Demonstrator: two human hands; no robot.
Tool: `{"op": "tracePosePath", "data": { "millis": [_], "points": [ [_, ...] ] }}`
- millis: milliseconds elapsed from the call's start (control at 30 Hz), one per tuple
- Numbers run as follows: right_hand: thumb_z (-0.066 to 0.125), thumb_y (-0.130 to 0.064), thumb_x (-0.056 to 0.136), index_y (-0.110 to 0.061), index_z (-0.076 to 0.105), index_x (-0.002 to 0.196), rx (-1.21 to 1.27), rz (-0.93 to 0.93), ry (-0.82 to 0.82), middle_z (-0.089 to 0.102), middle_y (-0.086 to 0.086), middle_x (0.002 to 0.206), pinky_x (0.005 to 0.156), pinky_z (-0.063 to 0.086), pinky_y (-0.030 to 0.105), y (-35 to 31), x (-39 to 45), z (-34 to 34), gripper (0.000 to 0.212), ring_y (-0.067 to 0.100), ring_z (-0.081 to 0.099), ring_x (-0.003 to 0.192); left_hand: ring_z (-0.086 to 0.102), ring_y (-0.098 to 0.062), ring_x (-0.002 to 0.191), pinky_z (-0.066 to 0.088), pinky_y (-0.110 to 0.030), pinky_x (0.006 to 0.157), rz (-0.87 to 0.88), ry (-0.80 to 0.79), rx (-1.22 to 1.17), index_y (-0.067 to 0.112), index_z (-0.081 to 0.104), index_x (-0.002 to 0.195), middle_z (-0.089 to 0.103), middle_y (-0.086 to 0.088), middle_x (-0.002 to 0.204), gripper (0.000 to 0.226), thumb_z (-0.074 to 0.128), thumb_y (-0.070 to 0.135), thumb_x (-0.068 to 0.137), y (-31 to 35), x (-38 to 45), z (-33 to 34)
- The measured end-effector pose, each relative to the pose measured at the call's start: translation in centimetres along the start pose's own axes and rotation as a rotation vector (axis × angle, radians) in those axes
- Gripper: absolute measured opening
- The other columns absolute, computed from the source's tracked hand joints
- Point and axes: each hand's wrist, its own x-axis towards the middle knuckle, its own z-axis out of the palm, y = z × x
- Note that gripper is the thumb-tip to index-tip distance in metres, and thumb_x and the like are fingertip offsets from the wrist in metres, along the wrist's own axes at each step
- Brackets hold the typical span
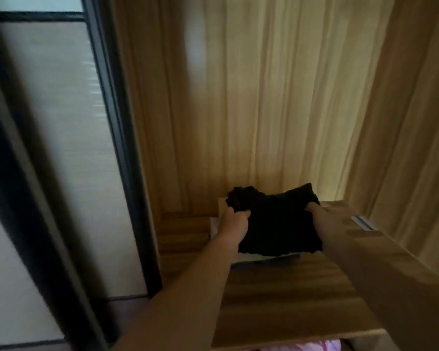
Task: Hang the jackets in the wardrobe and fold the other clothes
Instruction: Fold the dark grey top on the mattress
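Two hands are engaged on one folded black fabric garment [276,224], which lies on a low stack of pale folded clothes [264,258] on the brown wooden wardrobe shelf [276,295]. Left hand [235,221] grips the garment's left edge with fingers curled round it. Right hand [312,207] pinches the right rear corner.

Judgement: the step is setting the fold onto the stack. Lower both sides level and let go together, so the fold does not spring open; the bunched rear left corner would want smoothing.

Clearances: wooden back panel [276,97] stands just behind the garment; a left side wall [142,122] is near. Shelf front edge lies well toward the person, leaving room to withdraw. Pink fabric [302,345] shows below the shelf.
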Motion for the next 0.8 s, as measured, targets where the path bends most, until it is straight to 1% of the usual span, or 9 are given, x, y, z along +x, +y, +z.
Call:
{"op": "tracePosePath", "data": {
  "millis": [133,233,300,400,467,500,567,667,800],
  "points": [
    [0.057,-0.025,0.070,-0.009,0.055,0.116,0.079,0.049,-0.092,0.059,0.015,0.114,0.091,0.050,0.052,-2.3,4.7,1.7,0.049,0.037,0.058,0.103,0.048,-0.032,0.124,0.039,-0.050,0.108,0.003,0.150,-0.017,0.023,0.038,0.146,0.047,-0.010,0.141,0.050,0.049,0.032,0.099,0.9,4.3,0.7],
    [0.059,-0.022,0.075,-0.011,0.058,0.111,0.081,0.015,-0.160,0.061,0.015,0.112,0.081,0.054,0.047,-2.3,7.7,2.8,0.037,0.034,0.061,0.099,0.056,-0.031,0.112,0.045,-0.052,0.102,0.019,0.210,-0.119,0.024,0.047,0.138,0.057,-0.009,0.127,0.042,0.053,0.031,0.097,1.3,6.3,0.6],
    [0.061,-0.021,0.082,-0.015,0.057,0.125,0.020,-0.034,-0.191,0.061,0.012,0.117,0.081,0.055,0.045,-1.6,9.6,3.3,0.044,0.032,0.061,0.102,0.059,-0.030,0.107,0.047,-0.052,0.099,0.019,0.242,-0.161,0.025,0.047,0.137,0.059,-0.006,0.121,0.047,0.060,0.034,0.093,1.2,7.7,0.1],
    [0.062,-0.019,0.090,-0.018,0.043,0.143,-0.401,-0.158,-0.218,0.057,0.008,0.126,0.089,0.047,0.035,0.8,11.5,3.4,0.056,0.025,0.056,0.106,0.055,-0.033,0.115,0.047,-0.052,0.100,-0.057,0.173,-0.002,0.028,0.029,0.147,0.051,-0.009,0.134,0.075,0.068,0.030,0.082,-0.5,8.9,-0.3],
    [0.061,-0.018,0.091,-0.017,0.044,0.141,-0.546,-0.195,-0.223,0.057,0.004,0.112,0.083,0.044,0.032,2.5,12.1,3.2,0.054,0.022,0.054,0.099,0.046,-0.034,0.127,0.042,-0.050,0.106,-0.081,0.163,0.192,0.028,0.018,0.152,0.040,-0.009,0.146,0.086,0.068,0.025,0.082,-2.5,9.3,-0.2],
    [0.061,-0.018,0.091,-0.017,0.045,0.141,-0.546,-0.202,-0.220,0.056,0.001,0.108,0.082,0.045,0.031,3.0,12.4,3.1,0.052,0.020,0.054,0.098,0.041,-0.034,0.132,0.037,-0.049,0.110,-0.065,0.184,0.264,0.026,0.015,0.153,0.035,-0.008,0.149,0.087,0.068,0.025,0.084,-3.2,9.6,-0.2],
    [0.062,-0.020,0.091,-0.017,0.046,0.141,-0.553,-0.219,-0.206,0.060,0.004,0.117,0.088,0.048,0.034,3.3,12.6,3.0,0.053,0.024,0.057,0.106,0.035,-0.032,0.138,0.032,-0.048,0.114,-0.019,0.223,0.315,0.022,0.013,0.153,0.032,-0.007,0.152,0.086,0.068,0.025,0.086,-3.9,9.9,-0.1],
    [0.061,-0.020,0.091,-0.017,0.045,0.142,-0.573,-0.223,-0.201,0.058,0.007,0.129,0.095,0.046,0.037,3.2,12.8,3.1,0.054,0.028,0.055,0.116,0.038,-0.031,0.136,0.035,-0.050,0.112,0.046,0.221,0.275,0.022,0.020,0.152,0.037,-0.008,0.150,0.081,0.069,0.024,0.087,-3.8,9.9,-0.1],
    [0.060,-0.020,0.092,-0.018,0.044,0.142,-0.539,-0.237,-0.194,0.057,0.007,0.127,0.087,0.047,0.034,3.3,12.2,3.2,0.053,0.024,0.056,0.107,0.044,-0.030,0.131,0.038,-0.047,0.110,0.089,0.232,0.282,0.022,0.024,0.150,0.042,-0.008,0.145,0.078,0.070,0.026,0.087,-3.4,9.2,-0.1]
  ]
}}
